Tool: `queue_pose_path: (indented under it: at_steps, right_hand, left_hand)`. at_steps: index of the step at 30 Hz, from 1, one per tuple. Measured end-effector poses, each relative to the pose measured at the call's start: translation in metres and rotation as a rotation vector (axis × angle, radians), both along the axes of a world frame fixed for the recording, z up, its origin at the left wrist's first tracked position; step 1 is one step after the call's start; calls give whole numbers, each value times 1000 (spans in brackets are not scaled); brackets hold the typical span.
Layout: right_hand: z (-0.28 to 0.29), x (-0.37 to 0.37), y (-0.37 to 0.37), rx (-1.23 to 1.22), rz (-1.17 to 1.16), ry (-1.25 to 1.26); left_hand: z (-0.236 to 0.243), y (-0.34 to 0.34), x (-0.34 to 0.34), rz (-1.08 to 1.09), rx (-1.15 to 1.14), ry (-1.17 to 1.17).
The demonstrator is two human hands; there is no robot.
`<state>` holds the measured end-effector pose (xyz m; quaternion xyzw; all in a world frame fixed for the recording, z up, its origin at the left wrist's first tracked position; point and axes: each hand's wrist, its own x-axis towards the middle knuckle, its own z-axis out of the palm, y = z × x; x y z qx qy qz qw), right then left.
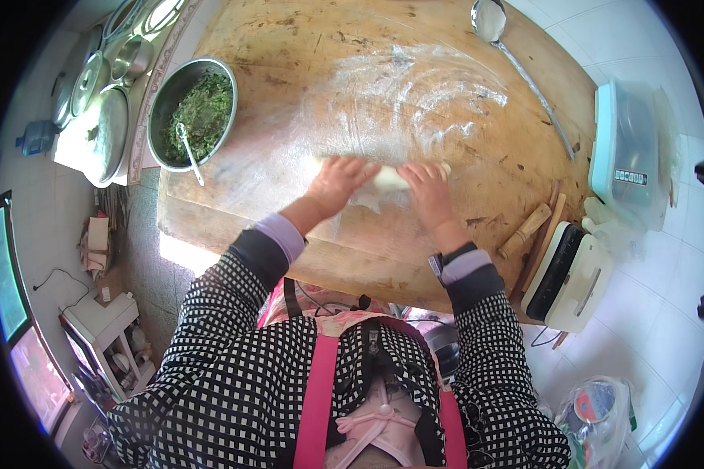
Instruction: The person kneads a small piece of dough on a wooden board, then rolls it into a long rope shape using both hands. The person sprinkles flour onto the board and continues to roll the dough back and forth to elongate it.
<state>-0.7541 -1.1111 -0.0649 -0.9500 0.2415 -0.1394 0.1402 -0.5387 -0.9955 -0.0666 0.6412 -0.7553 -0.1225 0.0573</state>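
Note:
A pale roll of dough (389, 177) lies crosswise on the floured wooden board (289, 94), near its front. My left hand (339, 184) is over the left part of the roll, its fingers curved down onto the dough. Over the right end, my right hand (426, 187) bends its fingers across the roll in the same way. Bare dough shows between the two hands; the rest is partly hidden beneath them. White flour (414, 86) is smeared over the wood beyond the hands.
At the board's left stands a metal bowl (152, 125) of chopped greens (203, 109) with a spoon (186, 144). A long-handled ladle (528, 78) lies far right. Nearer on the right are a short wooden roller (524, 231), a white-and-black appliance (571, 273) and a blue-lidded plastic box (630, 148).

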Motion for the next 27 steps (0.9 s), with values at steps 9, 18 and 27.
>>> queue_pose_path:
  at_steps: [9, 18, 27]
  right_hand:
    - [42, -75, 93, 154, -239, 113]
    - [-2, 35, 119, 106, -579, 248]
    - [0, 16, 93, 55, -524, 10]
  left_hand:
    - [19, 48, -53, -145, 111, 101]
    - [24, 19, -59, 38, 32, 191]
    - [4, 13, -40, -22, 128, -18]
